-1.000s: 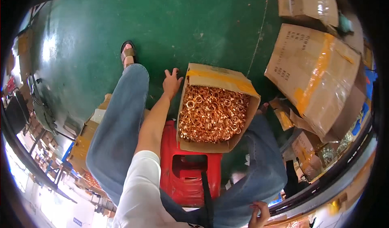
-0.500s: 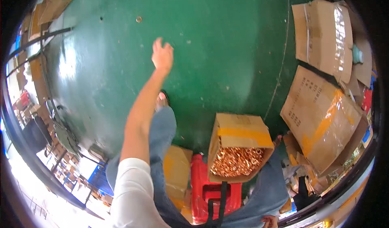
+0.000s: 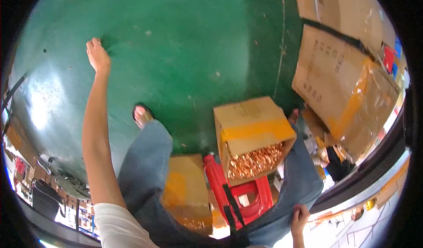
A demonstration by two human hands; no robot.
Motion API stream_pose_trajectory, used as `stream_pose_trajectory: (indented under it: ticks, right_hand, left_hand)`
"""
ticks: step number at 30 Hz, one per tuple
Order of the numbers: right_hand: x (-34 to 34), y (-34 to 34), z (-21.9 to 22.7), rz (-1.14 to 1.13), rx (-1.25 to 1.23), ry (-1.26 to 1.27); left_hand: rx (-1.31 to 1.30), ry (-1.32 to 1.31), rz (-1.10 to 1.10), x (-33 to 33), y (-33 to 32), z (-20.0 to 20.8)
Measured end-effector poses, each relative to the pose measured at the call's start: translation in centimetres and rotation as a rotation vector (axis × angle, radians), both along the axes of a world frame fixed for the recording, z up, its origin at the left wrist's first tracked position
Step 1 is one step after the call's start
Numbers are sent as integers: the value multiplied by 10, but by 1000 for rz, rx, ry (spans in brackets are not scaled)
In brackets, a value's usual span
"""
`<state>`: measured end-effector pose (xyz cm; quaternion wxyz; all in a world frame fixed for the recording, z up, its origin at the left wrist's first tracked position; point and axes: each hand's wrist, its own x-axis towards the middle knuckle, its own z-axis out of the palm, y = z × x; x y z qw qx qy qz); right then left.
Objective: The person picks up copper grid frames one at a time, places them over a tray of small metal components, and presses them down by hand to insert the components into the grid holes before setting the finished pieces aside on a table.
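Observation:
My left hand (image 3: 97,56) reaches far out to the floor at upper left, its fingers pinched together. A small copper-coloured ring (image 3: 99,41) glints at the fingertips, mostly hidden by them. Low at the right, my right hand (image 3: 300,216) rests on my thigh with curled fingers; their inner side is hidden. Between my legs an open cardboard box (image 3: 251,129) lies tipped toward me on a red plastic stool (image 3: 262,195). It holds a heap of shiny copper-coloured small metal pieces (image 3: 255,162).
A closed carton (image 3: 187,173) with yellow tape sits left of the stool. Large cartons (image 3: 326,78) line the right side. My sandalled foot (image 3: 141,113) stands on the green floor (image 3: 185,49). A dark speck (image 3: 44,51) lies further left.
My left hand has moved left and down to the ring on the floor, and its fingers have closed there. The view has shifted left. My right hand now shows more fully on the thigh.

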<state>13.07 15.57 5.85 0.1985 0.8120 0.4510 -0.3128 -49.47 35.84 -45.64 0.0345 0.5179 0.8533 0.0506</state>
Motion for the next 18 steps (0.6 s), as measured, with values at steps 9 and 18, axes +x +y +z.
stream_pose_trajectory:
  ticks: [9,18]
  right_hand:
    - [100,-26,15,-136,83,-27]
    - [97,-10,-5,302,215,-47]
  left_hand:
    - [44,-144,204,113,-102,8]
    - [-57,210,80,200,-115,42]
